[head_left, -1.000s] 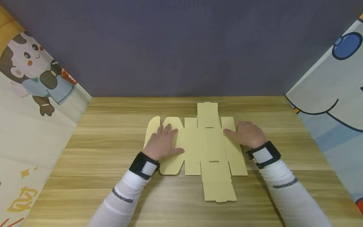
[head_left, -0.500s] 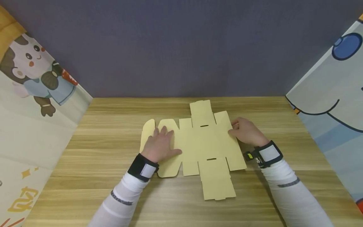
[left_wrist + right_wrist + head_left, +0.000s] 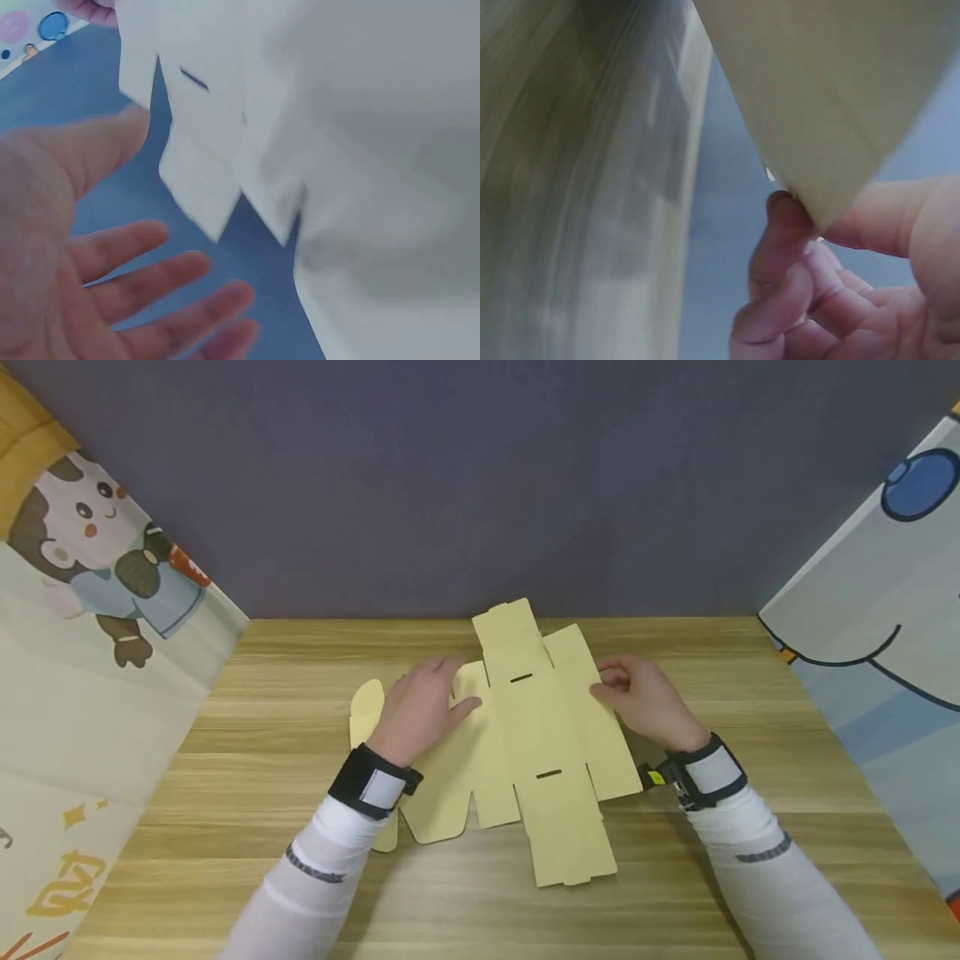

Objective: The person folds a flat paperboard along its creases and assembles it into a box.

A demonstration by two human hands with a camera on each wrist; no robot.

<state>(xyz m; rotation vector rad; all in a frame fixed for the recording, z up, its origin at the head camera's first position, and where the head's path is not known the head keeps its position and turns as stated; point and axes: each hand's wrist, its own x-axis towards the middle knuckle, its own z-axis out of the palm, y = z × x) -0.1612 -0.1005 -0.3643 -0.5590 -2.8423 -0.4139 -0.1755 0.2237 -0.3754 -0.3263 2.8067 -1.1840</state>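
Rightward of centre, my right hand (image 3: 643,700) pinches one two-slotted cardboard sheet (image 3: 536,727). Left of centre, my left hand (image 3: 420,710) is spread wide.

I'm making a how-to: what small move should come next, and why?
Probably the left hand should grip the card by its left side to steady it: that hand is spread, not gripping, while the right hand pinches the card's right edge.
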